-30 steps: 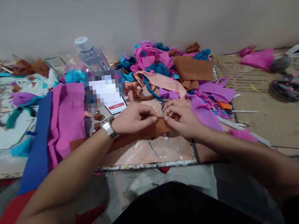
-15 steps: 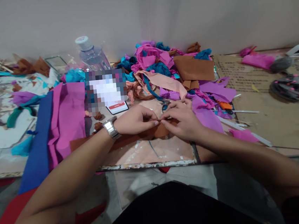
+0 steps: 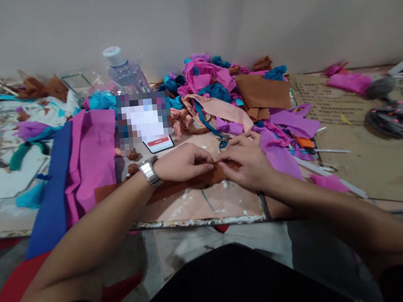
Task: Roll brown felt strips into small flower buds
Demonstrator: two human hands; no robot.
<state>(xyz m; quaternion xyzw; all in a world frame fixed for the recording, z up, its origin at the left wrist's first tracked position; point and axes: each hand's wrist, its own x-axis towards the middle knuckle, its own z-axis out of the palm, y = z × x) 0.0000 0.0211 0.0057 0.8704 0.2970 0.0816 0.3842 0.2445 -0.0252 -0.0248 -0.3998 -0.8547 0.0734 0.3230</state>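
Note:
Both hands meet at the upper edge of a strip of brown crepe paper (image 3: pixel 214 176), low over the table's front part. My left hand (image 3: pixel 184 163), with a metal watch (image 3: pixel 150 171) on the wrist, pinches that edge between thumb and forefinger. Close beside it, my right hand (image 3: pixel 247 162) pinches the same edge, its other fingers curled loosely. The strip runs left beneath my left wrist. Just behind the hands lie a phone (image 3: pixel 160 144) with a lit, partly blurred screen and what looks like a small blue-handled tool (image 3: pixel 223 144).
A clear bottle (image 3: pixel 128 76) stands near the wall. Heaped crepe paper scraps (image 3: pixel 208 76) fill the back. Pink sheets (image 3: pixel 98 156) and a blue sheet (image 3: pixel 53 184) lie left, near green-handled pliers (image 3: pixel 19 156). Cardboard (image 3: pixel 351 155) and a dark round pincushion-like thing (image 3: pixel 386 121) are at right.
The hands stay nearly in place, still pinching the brown crepe paper. Its part below the fingers hangs slightly differently. The whole view has shifted a little.

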